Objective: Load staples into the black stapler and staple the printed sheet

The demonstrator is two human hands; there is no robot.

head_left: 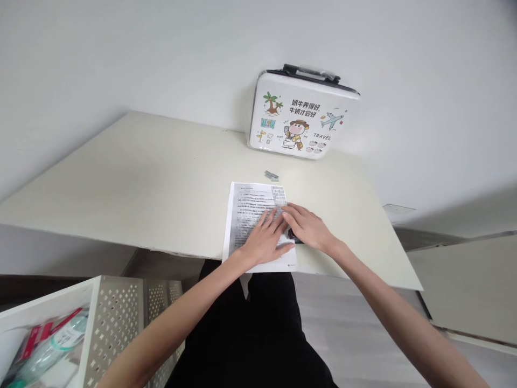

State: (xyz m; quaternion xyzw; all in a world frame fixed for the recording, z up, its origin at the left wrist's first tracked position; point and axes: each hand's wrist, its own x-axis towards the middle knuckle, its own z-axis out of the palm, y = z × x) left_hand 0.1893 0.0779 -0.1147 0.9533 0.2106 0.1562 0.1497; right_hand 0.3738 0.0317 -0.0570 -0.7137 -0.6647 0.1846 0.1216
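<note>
Printed sheets of paper (252,215) lie at the table's front edge, slightly overhanging it. Flat on the page, fingers spread, rests my left hand (264,241). My right hand (309,226) reaches over the page's right edge, its fingers stretched out close to the left fingertips. Beneath its palm side, a small black object (294,236), possibly a stapler, shows at the paper's edge; most of it is hidden. Just beyond the page's top are small grey metal strips (271,175) that look like staples.
A white case with cartoon prints (297,116) stands against the wall at the back of the pale table (161,178). At lower left, a white perforated bin (117,318) holds a plastic bottle (60,345) and red items. A pale panel stands at right.
</note>
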